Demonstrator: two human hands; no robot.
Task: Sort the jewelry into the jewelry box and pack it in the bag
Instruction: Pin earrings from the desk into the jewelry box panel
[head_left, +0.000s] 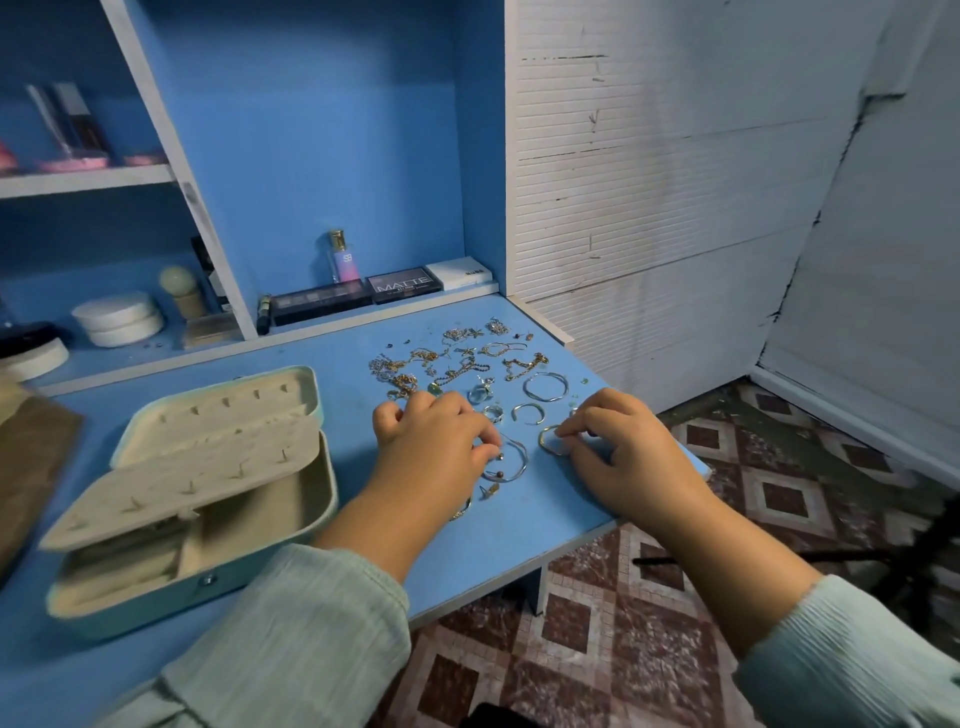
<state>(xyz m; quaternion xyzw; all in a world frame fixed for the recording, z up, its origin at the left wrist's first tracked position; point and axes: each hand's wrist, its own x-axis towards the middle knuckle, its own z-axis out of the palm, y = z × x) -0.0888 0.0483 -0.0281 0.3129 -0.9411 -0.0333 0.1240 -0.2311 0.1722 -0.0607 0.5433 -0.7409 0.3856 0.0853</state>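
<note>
Both hands are down among the loose jewelry, all of it right of the open jewelry box on the blue table. The left hand has its fingertips curled onto a thin silver hoop just right of the box; whether it truly pinches it, I cannot tell. The right hand, farther from the box, pinches a gold ring close to the table's right edge. There's the worry: a slip there and the ring rolls off onto the patterned floor. The chains beyond the box look tangled, so dragging one could pull others along. No bag that I can identify.
</note>
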